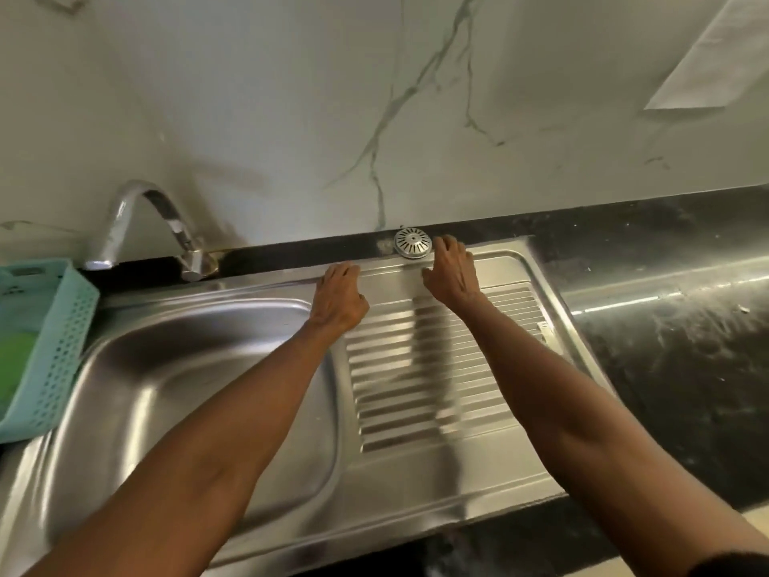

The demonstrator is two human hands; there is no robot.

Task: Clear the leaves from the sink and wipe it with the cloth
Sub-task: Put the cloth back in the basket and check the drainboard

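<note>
The steel sink (125,431) has its basin on the left and a ribbed drainboard (420,381) on the right. No leaves or cloth show in this view. Both my arms reach to the back edge of the drainboard. My left hand (339,297) rests palm down at the back rim between basin and drainboard, fingers bent, with nothing seen in it. My right hand (451,272) lies palm down with its fingers apart, fingertips right beside a round metal sink strainer (412,242) that sits on the back ledge.
A chrome tap (137,218) curves over the basin's back left. A teal plastic basket (50,347) holding something green stands at the left edge. Black dusty countertop (666,347) extends to the right, and a marble-patterned wall (333,118) rises behind.
</note>
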